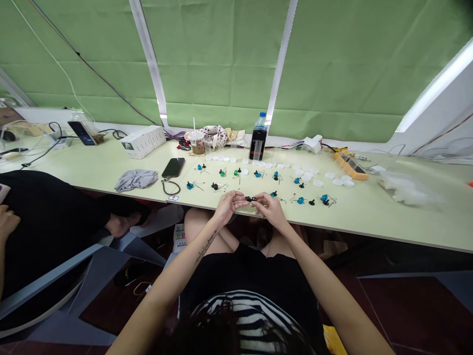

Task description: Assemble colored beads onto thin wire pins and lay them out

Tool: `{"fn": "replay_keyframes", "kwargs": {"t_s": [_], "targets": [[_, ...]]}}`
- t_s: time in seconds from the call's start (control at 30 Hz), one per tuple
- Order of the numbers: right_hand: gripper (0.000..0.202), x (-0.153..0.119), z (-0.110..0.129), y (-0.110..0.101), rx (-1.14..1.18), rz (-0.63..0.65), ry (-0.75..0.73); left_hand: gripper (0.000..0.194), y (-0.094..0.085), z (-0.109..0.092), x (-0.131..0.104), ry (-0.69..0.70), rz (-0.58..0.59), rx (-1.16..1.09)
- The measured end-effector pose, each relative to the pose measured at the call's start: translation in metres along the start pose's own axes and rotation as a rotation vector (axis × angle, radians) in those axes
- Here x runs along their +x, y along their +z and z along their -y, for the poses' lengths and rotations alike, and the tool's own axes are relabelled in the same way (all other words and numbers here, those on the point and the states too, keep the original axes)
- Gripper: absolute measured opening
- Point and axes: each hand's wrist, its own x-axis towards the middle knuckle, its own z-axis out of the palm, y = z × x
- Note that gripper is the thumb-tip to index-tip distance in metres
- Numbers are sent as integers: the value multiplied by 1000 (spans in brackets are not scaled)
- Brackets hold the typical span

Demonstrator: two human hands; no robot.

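A small black part (250,198) is held between my two hands at the table's front edge. My left hand (229,204) pinches its left side, and my right hand (269,206) has fingertips closed on its right side. Around them lie small blue pieces with black parts and thin wires, such as one blue piece (300,200) to the right and another (189,185) to the left. Two green pieces (222,173) (236,173) sit farther back. A loose black part (312,202) rests right of my hands. White round caps (318,183) form a row behind.
On the table (406,222) are a dark phone (173,167), a grey cloth (136,180), a white box (144,142), a drink cup (197,143), a bottle (262,121) behind an upright phone (257,144), and a yellow device (350,165). A person in black (55,222) sits at the left.
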Motion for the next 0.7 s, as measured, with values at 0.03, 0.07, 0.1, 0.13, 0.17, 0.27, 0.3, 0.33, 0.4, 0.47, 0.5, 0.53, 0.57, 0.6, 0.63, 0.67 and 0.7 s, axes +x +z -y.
{"fn": "replay_keyframes", "kwargs": {"t_s": [0.03, 0.07, 0.1, 0.13, 0.17, 0.27, 0.3, 0.33, 0.4, 0.47, 0.5, 0.53, 0.57, 0.6, 0.63, 0.67, 0.7], "targets": [[33, 0, 0, 0, 4, 0, 2, 27, 0, 0, 0, -2, -2, 2], [34, 0, 0, 0, 8, 1, 4, 27, 0, 0, 0, -3, -4, 4], [34, 0, 0, 0, 10, 0, 6, 27, 0, 0, 0, -4, -6, 6], [34, 0, 0, 0, 11, 1, 8, 28, 0, 0, 0, -5, -7, 7], [34, 0, 1, 0, 11, 2, 9, 28, 0, 0, 0, -6, -7, 8], [33, 0, 1, 0, 6, 3, 12, 28, -2, 2, 1, -4, 1, 14], [33, 0, 1, 0, 1, 2, 12, 28, -2, 2, 1, -2, 5, 17], [33, 1, 1, 0, -4, 0, 10, 28, -3, 2, 1, 0, 8, 19], [35, 1, 2, 0, -10, -10, 3, 28, -3, 2, 1, 2, 11, 17], [39, 1, 2, -1, -7, -20, -1, 28, -3, 2, 1, 6, 9, 9], [40, 0, 3, -1, -6, -22, -3, 28, -3, 2, 1, 9, 9, 5], [40, 0, 4, -1, -7, -21, -3, 28, -3, 2, 1, 12, 8, 1], [38, 0, 4, -1, -11, -20, -5, 28, -3, 3, 1, 13, 6, -2], [37, 0, 4, -1, -16, -17, -7, 28, -3, 3, 1, 12, 4, -2], [35, 0, 5, -1, -21, -14, -10, 28, -3, 3, 2, 9, 2, -1], [34, 0, 5, -1, -24, -11, -12, 28, -3, 3, 2, 4, -1, 1], [34, 0, 5, -1, -25, -8, -14, 28, -3, 3, 2, 1, -4, 3]]}}
